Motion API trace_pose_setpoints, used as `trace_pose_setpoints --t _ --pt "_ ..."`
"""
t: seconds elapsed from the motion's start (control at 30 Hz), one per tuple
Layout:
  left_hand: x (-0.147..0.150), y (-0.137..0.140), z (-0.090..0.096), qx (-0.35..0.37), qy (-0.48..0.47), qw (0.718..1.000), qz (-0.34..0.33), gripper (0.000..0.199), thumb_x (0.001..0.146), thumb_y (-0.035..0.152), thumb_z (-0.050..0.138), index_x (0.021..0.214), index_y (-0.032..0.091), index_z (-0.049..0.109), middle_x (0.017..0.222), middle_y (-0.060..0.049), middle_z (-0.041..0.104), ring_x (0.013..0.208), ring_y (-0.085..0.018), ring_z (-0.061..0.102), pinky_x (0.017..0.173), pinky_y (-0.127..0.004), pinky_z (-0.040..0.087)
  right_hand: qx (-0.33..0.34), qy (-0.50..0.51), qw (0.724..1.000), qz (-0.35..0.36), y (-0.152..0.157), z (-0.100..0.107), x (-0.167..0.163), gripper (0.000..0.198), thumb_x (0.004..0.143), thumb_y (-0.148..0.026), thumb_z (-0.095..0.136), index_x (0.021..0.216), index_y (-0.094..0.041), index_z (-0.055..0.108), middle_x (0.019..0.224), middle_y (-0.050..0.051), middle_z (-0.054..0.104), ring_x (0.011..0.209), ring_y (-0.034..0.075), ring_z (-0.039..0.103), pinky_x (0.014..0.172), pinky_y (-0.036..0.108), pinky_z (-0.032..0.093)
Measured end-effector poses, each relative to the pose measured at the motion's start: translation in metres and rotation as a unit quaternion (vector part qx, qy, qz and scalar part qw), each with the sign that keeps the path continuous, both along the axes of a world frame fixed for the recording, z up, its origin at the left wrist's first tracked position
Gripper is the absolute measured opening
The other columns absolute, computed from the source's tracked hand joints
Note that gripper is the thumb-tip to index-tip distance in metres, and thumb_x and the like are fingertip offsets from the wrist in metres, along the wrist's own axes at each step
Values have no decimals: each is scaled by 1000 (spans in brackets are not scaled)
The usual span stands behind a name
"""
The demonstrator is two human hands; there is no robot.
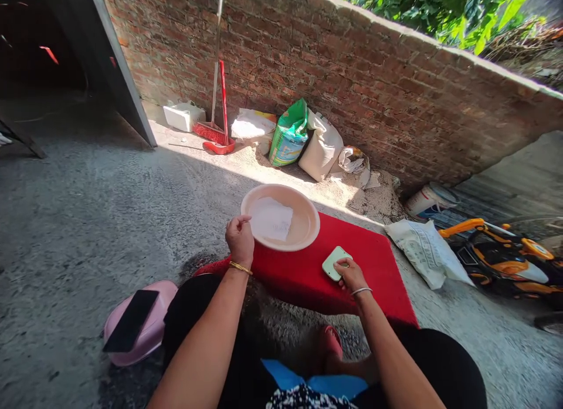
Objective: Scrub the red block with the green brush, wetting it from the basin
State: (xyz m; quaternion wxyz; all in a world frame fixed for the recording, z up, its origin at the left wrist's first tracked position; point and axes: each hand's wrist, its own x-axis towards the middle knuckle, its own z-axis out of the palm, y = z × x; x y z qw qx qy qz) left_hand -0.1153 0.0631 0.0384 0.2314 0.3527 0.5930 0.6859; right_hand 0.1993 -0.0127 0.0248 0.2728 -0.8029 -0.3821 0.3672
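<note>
My left hand (240, 242) is closed in a pinch at the left rim of a pale pink basin (311, 236). Inside the basin lies a white sheet (269, 216), its left edge close to my fingertips; whether they hold it or something tiny, I cannot tell. The basin rests at the far left end of a red cloth-covered surface (369, 244). Right of the basin, my right hand (350, 274) grips a flat, light green, rounded case (331, 264) by its right side, thumb on top, just over the red cloth.
On the floor at left, a dark flat panel (132, 321) lies across a pink basin (155, 333). A red broom (209, 131), dustpan (220, 146) and several sacks (323, 148) line the brick wall (352, 86). A yellow-black ride-on toy (505, 253) stands at right.
</note>
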Motion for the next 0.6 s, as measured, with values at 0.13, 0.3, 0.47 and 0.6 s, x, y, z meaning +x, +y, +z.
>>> trace_pose_setpoints --t 0.13,0.3,0.47,0.6 --pt "-1 -1 4 -4 -17 1000 -9 18 70 15 46 74 19 64 77 -1 62 82 -16 58 81 -30 46 6 -33 998 -46 -29 3 42 22 76 -35 51 91 -19 52 42 -8 44 33 11 44 33 20 31" --pt "0 0 7 -15 -14 1000 -9 17 68 17 47 74 18 64 77 0 62 83 -16 57 82 -30 45 73 84 993 43 -27 -4 10 35 69 -47 59 90 -20 52 48 -9 44 32 7 38 32 18 26" --pt "-2 1 5 -12 12 1000 -5 18 68 19 47 74 18 64 74 0 61 80 -16 56 81 -31 45 89 107 981 132 -9 -10 -15 45 63 -55 64 89 -19 56 56 -7 45 45 9 43 42 20 33" --pt "-8 1 3 -24 37 999 -13 19 70 20 47 78 17 64 74 -1 57 77 -16 54 80 -32 46 85 -153 978 111 -19 4 -17 46 78 -58 51 102 -21 63 78 4 55 70 16 55 59 26 40"
